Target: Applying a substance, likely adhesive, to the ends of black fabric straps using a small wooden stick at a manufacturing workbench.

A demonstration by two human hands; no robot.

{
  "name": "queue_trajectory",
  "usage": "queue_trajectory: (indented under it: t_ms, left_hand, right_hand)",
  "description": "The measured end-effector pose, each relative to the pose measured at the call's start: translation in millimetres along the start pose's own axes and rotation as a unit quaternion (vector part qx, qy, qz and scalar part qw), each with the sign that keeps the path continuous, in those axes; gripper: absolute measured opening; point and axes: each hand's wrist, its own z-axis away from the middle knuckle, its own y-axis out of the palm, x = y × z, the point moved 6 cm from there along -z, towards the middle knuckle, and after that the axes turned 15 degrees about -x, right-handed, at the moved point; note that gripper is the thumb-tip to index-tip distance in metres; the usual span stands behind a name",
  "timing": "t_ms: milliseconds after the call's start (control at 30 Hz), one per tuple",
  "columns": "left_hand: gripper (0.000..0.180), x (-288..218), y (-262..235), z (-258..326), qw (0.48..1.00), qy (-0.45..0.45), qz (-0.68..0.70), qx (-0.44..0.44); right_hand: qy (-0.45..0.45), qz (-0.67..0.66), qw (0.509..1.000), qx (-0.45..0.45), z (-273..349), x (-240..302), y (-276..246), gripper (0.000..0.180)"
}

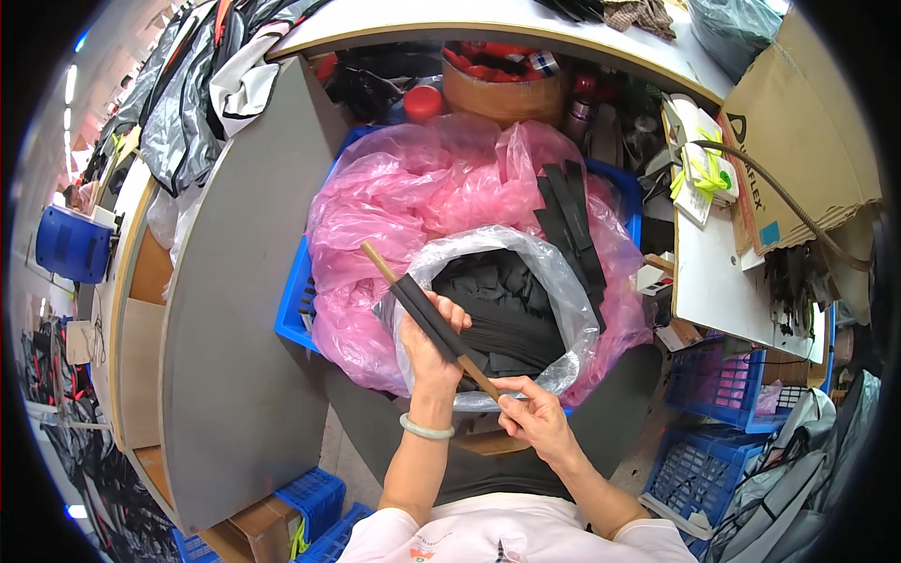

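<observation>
Slanting across the middle is a thin wooden stick with a black tube-like sleeve around its middle part. My left hand, a pale bangle at its wrist, is closed around the sleeve from below. The stick's lower end is pinched between the thumb and fingers of my right hand. Behind my hands, a clear plastic bag stands open, full of flat black strips. More long black strips lie beside it on pink plastic wrapping.
A blue crate holds the pink plastic and the bag. To the left rises a grey panel; a white tabletop curves across the far side. On the right are a cardboard box and blue baskets.
</observation>
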Motion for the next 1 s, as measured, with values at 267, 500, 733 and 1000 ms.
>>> queue_trajectory:
  t_ms: [267,500,733,1000]
  left_hand:
    - [0.034,-22.3,18.4,21.7,0.977,0.05,-0.2,-0.055]
    - [0.021,-19.5,13.0,21.2,0.98,0.043,-0.187,-0.049]
    - [0.02,-67.1,-34.9,-39.6,0.976,0.086,-0.143,-0.141]
    - [0.017,-15.6,-60.6,-21.6,0.977,-0.021,-0.128,-0.171]
  right_hand:
    - [-0.19,0.202,0.951,-0.135,-2.8,16.2,-19.2,0.026]
    - [-0.186,0.2,0.952,-0.137,0.9,11.9,-33.5,0.026]
    - [-0.258,0.414,0.85,-0.2,-11.0,10.2,-145.8,0.023]
    - [-0.38,0.559,0.699,-0.232,-133.9,31.2,-128.5,0.023]
